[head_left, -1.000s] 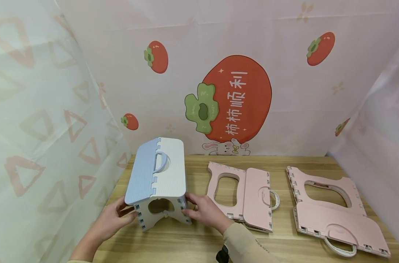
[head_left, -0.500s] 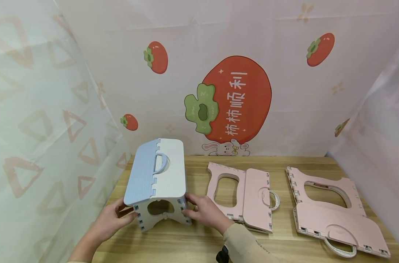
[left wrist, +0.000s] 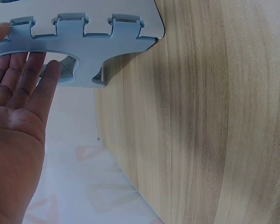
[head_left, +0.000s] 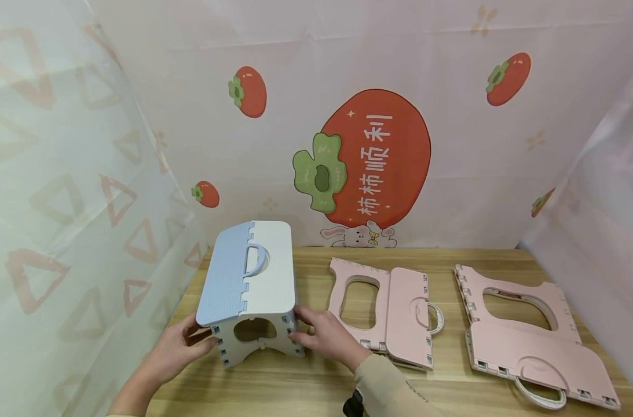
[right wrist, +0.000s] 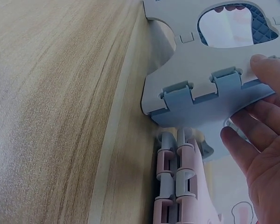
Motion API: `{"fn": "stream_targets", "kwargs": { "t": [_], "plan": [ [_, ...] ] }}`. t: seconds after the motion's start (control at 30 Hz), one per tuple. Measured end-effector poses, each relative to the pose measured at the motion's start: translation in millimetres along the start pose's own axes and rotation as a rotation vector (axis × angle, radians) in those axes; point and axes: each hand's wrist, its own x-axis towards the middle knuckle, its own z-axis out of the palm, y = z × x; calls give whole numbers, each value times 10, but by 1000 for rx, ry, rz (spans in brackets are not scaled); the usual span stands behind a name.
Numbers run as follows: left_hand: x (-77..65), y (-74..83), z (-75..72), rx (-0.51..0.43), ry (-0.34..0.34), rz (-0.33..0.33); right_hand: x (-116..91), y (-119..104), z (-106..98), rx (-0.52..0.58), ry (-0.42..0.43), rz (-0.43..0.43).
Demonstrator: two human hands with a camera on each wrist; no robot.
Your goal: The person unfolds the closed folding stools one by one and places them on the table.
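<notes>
A blue and white folding stool stands unfolded at the left of the table, its carry handle lying on the top. The two halves of that top slope slightly apart from the middle seam. At its left side, my left hand holds the leg panel; the left wrist view shows the fingers reaching into the blue panel's cutout and the thumb at the hinged edge. My right hand grips the opposite side. In the right wrist view, its thumb rests on the white end panel, with fingers at the blue side panel.
Two pink folding stools lie partly folded to the right: one close beside my right hand, another at the far right. The wooden table meets a printed cloth backdrop behind and at both sides.
Almost nothing differs. Both hands keep their hold on the blue and white stool, and the pink stools stay put. The whole head view has shifted very slightly.
</notes>
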Motion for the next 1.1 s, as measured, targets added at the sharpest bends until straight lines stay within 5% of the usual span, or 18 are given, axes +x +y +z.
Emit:
{"fn": "stream_targets", "kwargs": {
  "t": [0.3,0.6,0.77,1.1],
  "plan": [
    [-19,27,-57,-52,-19,13,-16,40,-80,-31,-43,2],
    [-8,206,-343,-57,3,232,-29,9,-421,-64,17,22],
    [84,452,-441,65,3,289,34,-66,-632,-84,78,-11],
    [256,760,-464,351,34,277,184,-228,-868,-95,53,-68]
  ]
}}
